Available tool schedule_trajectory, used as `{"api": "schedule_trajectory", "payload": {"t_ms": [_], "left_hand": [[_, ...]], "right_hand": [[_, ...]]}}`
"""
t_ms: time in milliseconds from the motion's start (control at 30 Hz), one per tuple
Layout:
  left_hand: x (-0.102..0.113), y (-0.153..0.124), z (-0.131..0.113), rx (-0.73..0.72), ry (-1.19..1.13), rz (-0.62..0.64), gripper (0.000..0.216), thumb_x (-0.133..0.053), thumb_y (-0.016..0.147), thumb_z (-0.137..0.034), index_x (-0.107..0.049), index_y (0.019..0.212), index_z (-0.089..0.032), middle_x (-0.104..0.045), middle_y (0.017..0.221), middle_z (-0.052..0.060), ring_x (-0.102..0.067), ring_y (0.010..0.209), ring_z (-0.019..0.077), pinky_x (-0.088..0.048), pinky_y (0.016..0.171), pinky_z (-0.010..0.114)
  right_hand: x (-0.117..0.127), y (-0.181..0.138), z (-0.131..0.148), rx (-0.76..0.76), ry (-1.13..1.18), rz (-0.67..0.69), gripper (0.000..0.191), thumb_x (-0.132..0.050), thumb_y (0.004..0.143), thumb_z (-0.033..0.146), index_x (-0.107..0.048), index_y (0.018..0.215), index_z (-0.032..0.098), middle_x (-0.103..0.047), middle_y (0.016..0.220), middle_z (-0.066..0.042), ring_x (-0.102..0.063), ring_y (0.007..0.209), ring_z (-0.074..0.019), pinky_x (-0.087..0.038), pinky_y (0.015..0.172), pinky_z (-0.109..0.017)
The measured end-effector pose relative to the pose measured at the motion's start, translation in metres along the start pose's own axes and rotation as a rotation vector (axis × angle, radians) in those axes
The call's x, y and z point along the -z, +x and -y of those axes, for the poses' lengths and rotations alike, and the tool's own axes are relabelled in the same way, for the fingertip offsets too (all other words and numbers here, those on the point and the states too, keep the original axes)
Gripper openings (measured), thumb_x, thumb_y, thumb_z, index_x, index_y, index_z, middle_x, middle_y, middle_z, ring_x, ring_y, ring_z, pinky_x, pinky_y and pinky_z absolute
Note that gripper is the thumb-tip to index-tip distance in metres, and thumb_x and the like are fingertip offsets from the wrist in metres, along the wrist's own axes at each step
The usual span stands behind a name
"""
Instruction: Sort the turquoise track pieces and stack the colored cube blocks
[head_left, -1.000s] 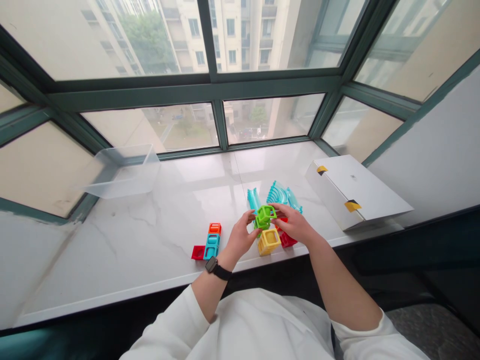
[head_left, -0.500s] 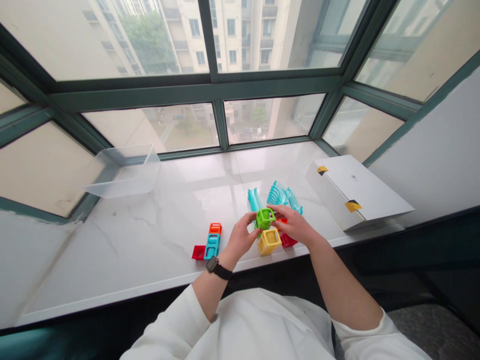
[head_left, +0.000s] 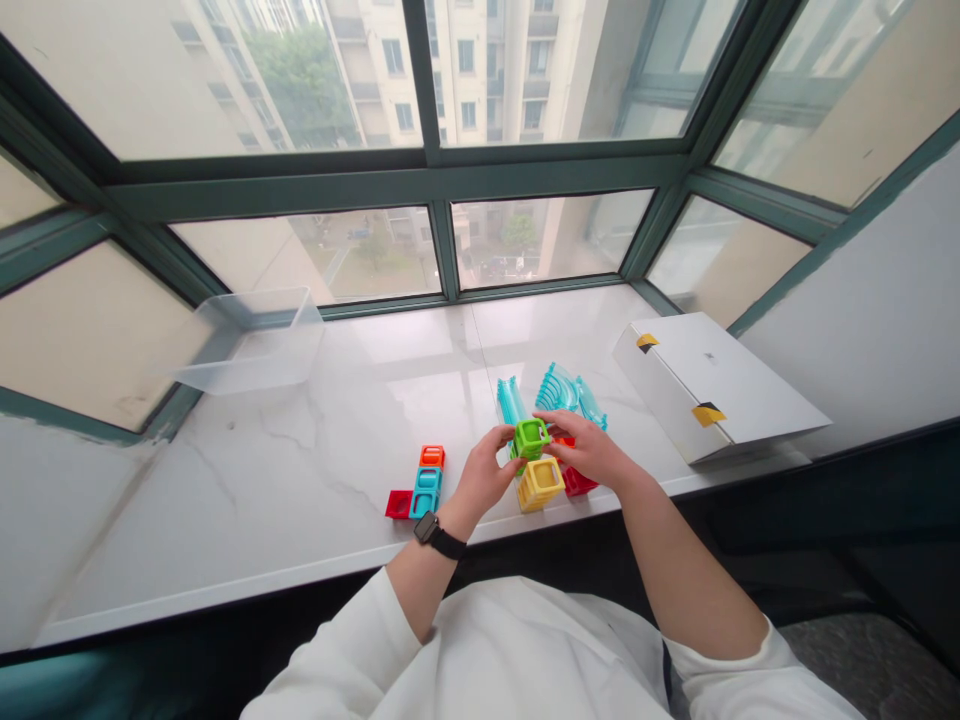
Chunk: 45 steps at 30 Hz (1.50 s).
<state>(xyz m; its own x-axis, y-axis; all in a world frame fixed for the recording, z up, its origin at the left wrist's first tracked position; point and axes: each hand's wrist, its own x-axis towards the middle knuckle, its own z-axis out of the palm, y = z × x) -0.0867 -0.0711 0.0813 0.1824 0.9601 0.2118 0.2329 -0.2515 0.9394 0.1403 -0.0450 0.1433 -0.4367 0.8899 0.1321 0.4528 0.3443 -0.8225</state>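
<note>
My left hand (head_left: 484,475) and my right hand (head_left: 589,450) both pinch a green hollow cube block (head_left: 531,437), held just above the sill. Directly below it stands a yellow hollow cube (head_left: 538,483), with a red block (head_left: 577,482) beside it under my right hand. Behind my hands lie light blue ribbed curved track pieces (head_left: 559,390). To the left sits a joined group: an orange block (head_left: 431,457), a blue block (head_left: 425,490) and a small red block (head_left: 397,503). A black watch is on my left wrist.
A white marble window sill (head_left: 322,440) carries everything. A clear plastic tub (head_left: 251,340) stands at the back left. A white cardboard box (head_left: 709,385) with yellow tape lies at the right. Large windows rise behind; the sill's front edge runs near my wrists.
The green cube has turned and settled slightly lower, closer to the yellow cube. Both hands stay on it in nearly the same place.
</note>
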Motion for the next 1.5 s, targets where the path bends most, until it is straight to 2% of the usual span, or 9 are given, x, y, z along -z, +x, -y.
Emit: {"api": "schedule_trajectory", "payload": {"t_ms": [333, 567, 767, 1233, 1300, 1367, 1500], "left_hand": [[0.000, 0.001, -0.002, 0.007, -0.003, 0.005, 0.046, -0.074, 0.083, -0.011, -0.065, 0.126, -0.026, -0.072, 0.127, 0.008, -0.069, 0.121, 0.0252, -0.054, 0.112, 0.049], [0.000, -0.001, 0.000, 0.031, -0.032, 0.017, 0.042, -0.075, 0.086, -0.015, -0.065, 0.126, -0.026, -0.072, 0.128, 0.008, -0.069, 0.122, 0.0245, -0.053, 0.114, 0.049], [0.001, -0.003, -0.001, 0.025, -0.104, 0.052, 0.044, -0.073, 0.089, -0.018, -0.062, 0.132, -0.026, -0.069, 0.135, 0.009, -0.067, 0.127, 0.0241, -0.053, 0.116, 0.049], [0.000, -0.002, 0.004, 0.057, -0.133, 0.060, 0.039, -0.074, 0.091, -0.020, -0.062, 0.127, -0.025, -0.071, 0.132, 0.009, -0.069, 0.125, 0.0234, -0.054, 0.114, 0.048], [0.006, -0.001, 0.003, 0.063, -0.089, 0.045, 0.044, -0.077, 0.089, -0.024, -0.061, 0.131, -0.025, -0.070, 0.135, 0.010, -0.069, 0.125, 0.0246, -0.055, 0.113, 0.048], [0.019, 0.000, 0.001, 0.060, -0.045, -0.029, 0.047, -0.077, 0.091, -0.030, -0.060, 0.134, -0.026, -0.068, 0.137, 0.011, -0.071, 0.119, 0.0243, -0.058, 0.107, 0.046], [0.060, -0.003, 0.001, 0.060, 0.010, -0.219, 0.037, -0.065, 0.099, -0.041, -0.060, 0.131, -0.024, -0.070, 0.131, 0.011, -0.073, 0.107, 0.0214, -0.061, 0.098, 0.041]], "right_hand": [[-0.002, 0.000, -0.010, -0.017, 0.044, 0.023, 0.052, -0.067, 0.089, 0.022, -0.063, 0.141, 0.031, -0.066, 0.135, -0.007, -0.072, 0.109, -0.0212, -0.061, 0.098, -0.041], [-0.003, 0.002, -0.010, -0.048, -0.182, 0.060, 0.039, -0.069, 0.087, 0.019, -0.071, 0.126, 0.027, -0.073, 0.119, -0.005, -0.069, 0.104, -0.0228, -0.056, 0.092, -0.039], [-0.003, 0.000, -0.009, -0.051, -0.202, 0.070, 0.041, -0.070, 0.089, 0.021, -0.070, 0.129, 0.027, -0.073, 0.118, -0.005, -0.069, 0.099, -0.0224, -0.055, 0.088, -0.038], [-0.003, 0.000, -0.011, -0.032, -0.192, 0.076, 0.043, -0.072, 0.089, 0.022, -0.070, 0.132, 0.029, -0.074, 0.120, -0.005, -0.069, 0.106, -0.0238, -0.054, 0.091, -0.038], [-0.003, -0.001, -0.009, -0.038, -0.195, 0.071, 0.042, -0.071, 0.089, 0.022, -0.070, 0.131, 0.028, -0.074, 0.121, -0.005, -0.069, 0.107, -0.0236, -0.054, 0.092, -0.037], [-0.003, 0.000, -0.007, -0.048, -0.205, 0.068, 0.039, -0.070, 0.090, 0.021, -0.071, 0.128, 0.027, -0.074, 0.120, -0.005, -0.069, 0.107, -0.0233, -0.054, 0.093, -0.037], [-0.002, 0.001, -0.002, -0.079, -0.227, 0.081, 0.033, -0.069, 0.089, 0.020, -0.073, 0.121, 0.026, -0.074, 0.118, -0.005, -0.068, 0.108, -0.0234, -0.053, 0.096, -0.038]]}}
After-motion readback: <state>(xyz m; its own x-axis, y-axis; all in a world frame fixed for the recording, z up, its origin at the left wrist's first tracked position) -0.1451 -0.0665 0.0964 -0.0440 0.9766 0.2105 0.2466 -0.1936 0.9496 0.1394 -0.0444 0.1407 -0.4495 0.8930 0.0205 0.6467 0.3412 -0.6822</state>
